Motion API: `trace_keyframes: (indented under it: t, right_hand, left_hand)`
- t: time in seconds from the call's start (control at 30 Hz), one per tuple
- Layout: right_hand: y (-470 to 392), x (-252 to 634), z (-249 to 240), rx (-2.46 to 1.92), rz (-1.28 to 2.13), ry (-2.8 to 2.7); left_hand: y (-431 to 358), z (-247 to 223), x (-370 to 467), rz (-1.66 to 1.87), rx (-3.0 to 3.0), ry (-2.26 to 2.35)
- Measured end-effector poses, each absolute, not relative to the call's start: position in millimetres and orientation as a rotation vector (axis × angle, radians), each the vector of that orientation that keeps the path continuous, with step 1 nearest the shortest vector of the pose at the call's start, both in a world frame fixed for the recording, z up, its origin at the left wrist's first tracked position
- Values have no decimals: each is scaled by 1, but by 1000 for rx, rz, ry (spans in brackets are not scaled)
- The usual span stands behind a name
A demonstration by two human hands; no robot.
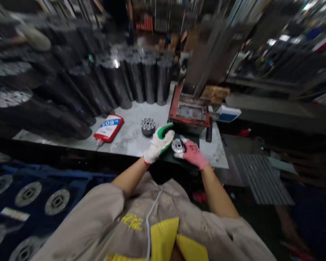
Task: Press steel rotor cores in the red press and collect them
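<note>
My right hand [192,153], in a pink glove with pale fingertips, grips a round slotted metal rotor core [177,145] above the dark mat at the table's front edge. Just left of it is my left hand [159,143], in a white glove with a green palm. Its fingers are curved and apart, with nothing visible between them. A short stack of star-shaped metal laminations [147,127] stands on the table beyond my left hand. Farther left lies a red and white bottle [109,128] marked 603, its nozzle toward me.
Tall dark lamination stacks [149,81] crowd the back and left of the table [130,139]. Ahead on the right sits a press fixture [190,110] with a red-edged base. Blue crates [78,177] with round cores stand lower left. A ridged grey sheet [263,177] lies right.
</note>
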State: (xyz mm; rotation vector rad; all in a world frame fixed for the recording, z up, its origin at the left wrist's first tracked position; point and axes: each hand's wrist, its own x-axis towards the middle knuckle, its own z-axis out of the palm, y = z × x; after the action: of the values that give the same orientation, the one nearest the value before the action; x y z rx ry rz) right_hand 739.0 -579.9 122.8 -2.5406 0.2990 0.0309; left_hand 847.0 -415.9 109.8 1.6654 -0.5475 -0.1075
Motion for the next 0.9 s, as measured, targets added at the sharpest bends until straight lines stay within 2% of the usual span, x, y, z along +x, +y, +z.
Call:
trace_keyframes:
  t: [0.1,0.3,0.53,0.77,0.83,0.9]
  right_hand:
    - [-584,737,116,-2596,135,265]
    - [-572,739,120,-2807,-122,163]
    - [-552,753,88,-2876,-213,212]
    - [-572,749,145,-2794,-581,63]
    - [-572,752,147,-2824,-607,66]
    - [-571,757,129,-2840,-546,81]
  left_hand:
    - [-402,91,852,-80,1620,-477]
    - [-395,76,853,-106,1555,-451]
    - [-397,81,851,-123,1495,-460]
    - [-396,80,853,-108,1520,-369]
    - [-396,81,853,-101,1484,-395]
    - [-395,83,852,-109,1457,-430]
